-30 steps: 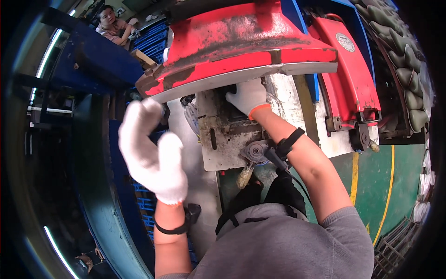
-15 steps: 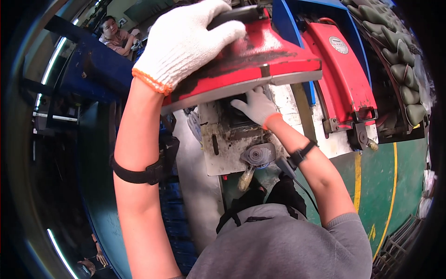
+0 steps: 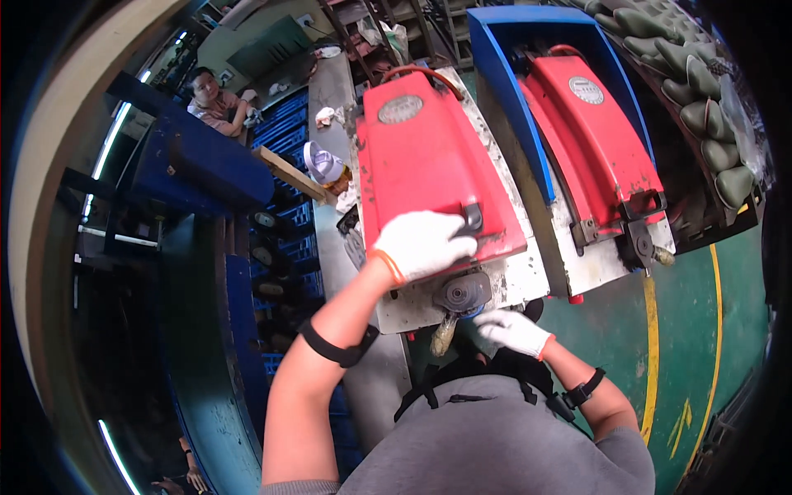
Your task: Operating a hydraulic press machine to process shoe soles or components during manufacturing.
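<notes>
We are pressing our gloved left hand flat, fingers spread, on the lower end of the red lid, lying closed over the grey machine base. Our right hand is curling loosely below the round knob, gripping nothing visible.

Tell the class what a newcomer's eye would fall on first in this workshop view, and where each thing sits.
Two big red covers dominate: the nearer red cover at centre, with the left hand in a white glove pressed flat on its lower edge, and a second red cover to its right inside a blue frame. Below, the right hand sits by a round knob.
</notes>
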Demonstrator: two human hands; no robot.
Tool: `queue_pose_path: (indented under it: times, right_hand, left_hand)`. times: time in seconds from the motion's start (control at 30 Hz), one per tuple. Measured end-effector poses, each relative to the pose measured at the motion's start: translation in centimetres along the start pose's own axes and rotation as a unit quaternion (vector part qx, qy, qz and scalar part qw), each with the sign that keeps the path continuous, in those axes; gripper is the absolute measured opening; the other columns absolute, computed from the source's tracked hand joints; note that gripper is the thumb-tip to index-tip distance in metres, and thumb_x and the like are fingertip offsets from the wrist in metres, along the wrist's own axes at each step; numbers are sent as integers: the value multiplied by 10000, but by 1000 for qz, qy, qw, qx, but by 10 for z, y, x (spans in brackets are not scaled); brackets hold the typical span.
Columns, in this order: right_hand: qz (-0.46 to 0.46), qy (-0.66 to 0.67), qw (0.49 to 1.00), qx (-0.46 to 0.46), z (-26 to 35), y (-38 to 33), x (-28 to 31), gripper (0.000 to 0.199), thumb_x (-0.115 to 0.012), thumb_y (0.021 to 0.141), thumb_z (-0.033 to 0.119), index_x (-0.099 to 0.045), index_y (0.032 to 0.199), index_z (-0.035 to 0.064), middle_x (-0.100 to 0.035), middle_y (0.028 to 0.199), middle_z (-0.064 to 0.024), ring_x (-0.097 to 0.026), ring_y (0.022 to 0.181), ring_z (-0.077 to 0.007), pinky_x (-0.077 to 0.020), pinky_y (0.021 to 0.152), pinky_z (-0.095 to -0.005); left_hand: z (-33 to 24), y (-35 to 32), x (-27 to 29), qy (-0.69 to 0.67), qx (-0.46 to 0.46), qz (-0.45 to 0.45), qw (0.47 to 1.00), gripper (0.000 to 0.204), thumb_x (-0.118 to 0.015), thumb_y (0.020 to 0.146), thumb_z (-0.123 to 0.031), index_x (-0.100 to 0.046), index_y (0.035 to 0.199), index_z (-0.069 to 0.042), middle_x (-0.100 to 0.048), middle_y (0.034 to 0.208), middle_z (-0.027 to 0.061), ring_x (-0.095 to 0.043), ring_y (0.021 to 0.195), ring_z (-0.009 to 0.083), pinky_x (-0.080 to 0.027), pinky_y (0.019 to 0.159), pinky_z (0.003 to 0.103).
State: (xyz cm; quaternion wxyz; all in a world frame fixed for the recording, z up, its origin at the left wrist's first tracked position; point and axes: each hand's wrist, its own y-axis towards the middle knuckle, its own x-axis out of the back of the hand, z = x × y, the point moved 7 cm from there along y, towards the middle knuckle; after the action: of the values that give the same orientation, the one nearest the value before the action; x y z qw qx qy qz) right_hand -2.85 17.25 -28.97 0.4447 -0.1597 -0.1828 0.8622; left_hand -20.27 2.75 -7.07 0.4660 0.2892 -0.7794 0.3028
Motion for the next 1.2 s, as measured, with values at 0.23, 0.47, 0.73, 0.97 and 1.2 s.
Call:
queue_pose_path:
  times: [0.23, 0.47, 0.73, 0.97, 1.2]
  right_hand:
    - [241, 235, 931, -144, -5, 47, -68, 676, -575, 1042, 466, -367, 1564, 91, -599, 1430, -174, -601, 1298, -329, -487, 1072, -511]
    - [328, 473, 807, -133, -5, 55, -95, 241, -608, 1043, 279, -619, 1237, 136, -673, 1238, -40, -613, 1293, -275, -484, 1102, -527]
    - [215, 271, 923, -171, -6, 11, -7, 204, -680, 1004, 332, -578, 1053, 163, -417, 696, 84, -407, 588, -56, -390, 568, -293]
    - [72, 121, 983, -114, 35, -10, 38, 200, -692, 997, 299, -606, 921, 135, -429, 682, 97, -421, 564, -29, -318, 487, -231]
    - [-289, -236, 906, 200, 94, -62, 145, 267, -653, 909, 97, -707, 1144, -16, -719, 1108, -141, -680, 1055, -256, -522, 979, -359]
  left_hand:
    - [14, -2, -81, 34, 60, -31, 997, 408, -574, 965, -502, -669, 1004, -107, -740, 886, 171, -726, 840, 382, -563, 757, 517]
    - [17, -2, -90, 44, 63, -18, 997, 440, -552, 988, -536, -671, 1065, -120, -744, 893, 171, -729, 845, 384, -564, 750, 513]
    - [14, -2, -87, 56, 70, -10, 996, 491, -514, 1000, -570, -677, 1095, -117, -752, 928, 167, -731, 867, 372, -563, 769, 508]
    - [12, -5, -85, 46, 94, 3, 995, 521, -510, 999, -598, -695, 1112, -125, -757, 945, 170, -732, 890, 371, -562, 800, 497]
    - [12, -6, -78, -1, 141, -4, 990, 687, -455, 958, -736, -735, 1097, -124, -754, 955, 179, -732, 932, 368, -563, 835, 470]
